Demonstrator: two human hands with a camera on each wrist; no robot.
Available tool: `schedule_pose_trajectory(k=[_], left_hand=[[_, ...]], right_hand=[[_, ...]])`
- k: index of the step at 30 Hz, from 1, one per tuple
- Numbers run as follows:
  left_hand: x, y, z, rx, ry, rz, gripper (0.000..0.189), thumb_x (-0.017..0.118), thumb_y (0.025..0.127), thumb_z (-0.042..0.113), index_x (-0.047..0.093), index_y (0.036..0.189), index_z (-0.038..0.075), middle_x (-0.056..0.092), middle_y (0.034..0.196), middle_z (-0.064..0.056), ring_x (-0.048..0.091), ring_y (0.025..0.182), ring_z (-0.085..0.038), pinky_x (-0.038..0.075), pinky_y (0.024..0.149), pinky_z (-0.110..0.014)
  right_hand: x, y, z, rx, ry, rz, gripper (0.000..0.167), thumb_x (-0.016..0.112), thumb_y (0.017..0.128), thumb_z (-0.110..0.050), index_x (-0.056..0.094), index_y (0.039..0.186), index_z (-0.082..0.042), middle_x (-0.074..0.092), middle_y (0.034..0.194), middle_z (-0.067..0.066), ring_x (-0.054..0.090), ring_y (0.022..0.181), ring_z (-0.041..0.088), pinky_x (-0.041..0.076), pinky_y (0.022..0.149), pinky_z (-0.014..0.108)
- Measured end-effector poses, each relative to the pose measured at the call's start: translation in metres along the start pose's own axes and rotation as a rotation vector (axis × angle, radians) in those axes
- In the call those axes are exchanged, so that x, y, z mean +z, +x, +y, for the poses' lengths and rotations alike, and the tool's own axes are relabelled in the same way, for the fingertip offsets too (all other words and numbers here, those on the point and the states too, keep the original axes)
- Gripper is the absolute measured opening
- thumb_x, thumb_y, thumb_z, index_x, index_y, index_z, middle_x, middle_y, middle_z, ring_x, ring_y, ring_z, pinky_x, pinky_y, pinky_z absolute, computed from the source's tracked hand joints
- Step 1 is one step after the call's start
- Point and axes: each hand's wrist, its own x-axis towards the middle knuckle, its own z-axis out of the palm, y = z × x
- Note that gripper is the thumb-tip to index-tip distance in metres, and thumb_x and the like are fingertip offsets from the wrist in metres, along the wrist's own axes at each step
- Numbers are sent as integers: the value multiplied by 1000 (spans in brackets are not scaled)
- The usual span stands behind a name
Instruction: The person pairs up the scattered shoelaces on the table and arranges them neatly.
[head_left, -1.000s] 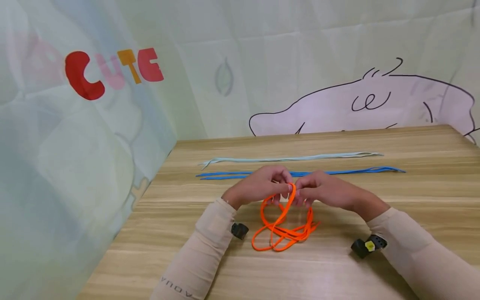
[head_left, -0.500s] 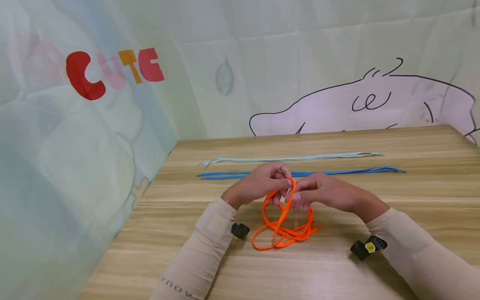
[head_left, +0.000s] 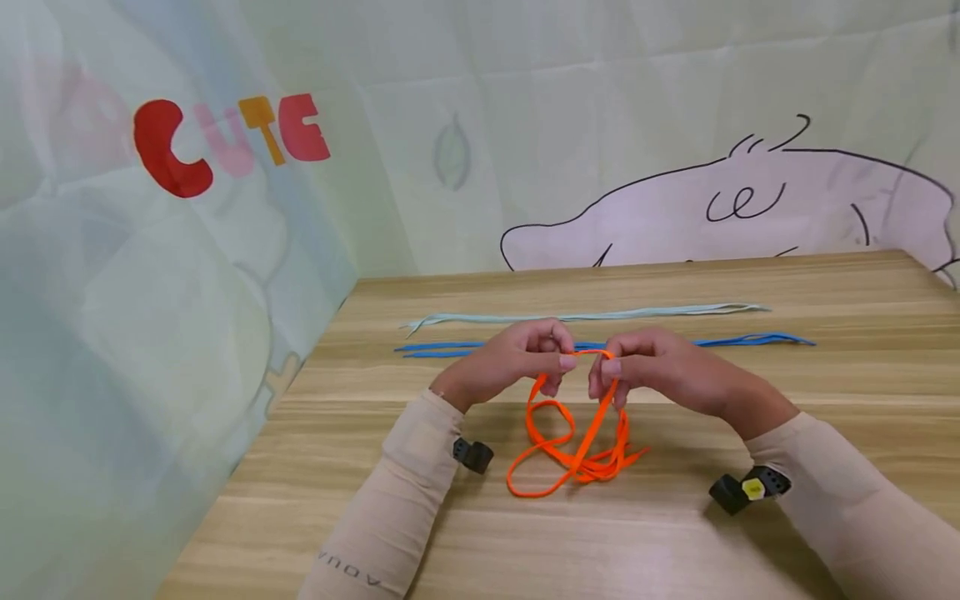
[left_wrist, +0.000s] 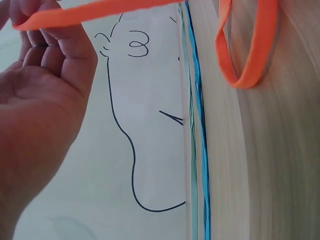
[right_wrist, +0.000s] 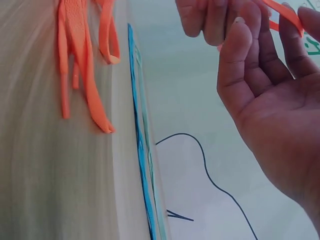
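Orange lace (head_left: 585, 467), held between two hands.
Left hand (head_left: 517, 360) pinches it by thumb and finger; right hand (head_left: 671, 372) pinches it likewise, a short span bridging the two; remainder hangs down to loose loops on the wood-grain table (head_left: 570, 550). Beyond: blue lace strands (head_left: 750, 340) (partly hidden behind the hands), laid crosswise; pale green lace strands (head_left: 630, 313), farther back, roughly parallel.

Left grip (head_left: 517, 360) and right grip (head_left: 663, 367) have parted — orange lace (head_left: 594, 429) now spans the gap.
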Motion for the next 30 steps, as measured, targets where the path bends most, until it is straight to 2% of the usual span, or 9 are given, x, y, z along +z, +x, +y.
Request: schedule_pose_trajectory(k=[7,15,19,22,25,30], left_hand=[[-3,-2,2,2,6,-3,21,52,104,18,60,100,0,53,74,-10,55,68,-24,50,72,-34],[-6,-4,3,-10,44,-19,29,50,104,22,64,99,-4,55,73,-9,55,71,-25,50,74,-33],[-7,-5,2,-2,20,-8,29,50,104,18,63,96,-7,55,72,-9,55,70,-24,50,72,-32],[-8,-6,2,9,-12,3,29,51,103,15,59,92,-10,55,72,-9,54,68,-24,50,71,-33],[-9,-7,3,21,-39,-4,27,50,102,14,59,88,-8,56,72,-9,54,67,-24,50,69,-33],[-10,-11,7,54,-79,-63,21,50,99,12,62,85,1,57,73,-7,56,66,-21,51,67,-34]], right_hand=[[-6,-1,-2,-84,60,13,29,43,106,-12,63,92,2,65,96,21,62,90,35,55,77,42],[-10,-5,-6,-127,96,27,27,42,105,-8,58,85,0,66,93,18,61,90,34,54,77,40],[-12,-6,-8,-127,100,41,28,41,105,-7,60,85,0,66,92,15,61,88,32,54,76,40],[-13,-7,-10,-170,115,50,29,40,104,-5,59,83,1,66,90,14,61,85,31,54,76,40],[-14,-8,-13,-218,139,56,30,37,103,-2,56,80,0,65,88,12,60,83,30,53,75,39],[-15,-11,-18,-250,150,67,33,35,103,0,60,81,-1,65,87,10,58,81,27,51,72,36]])
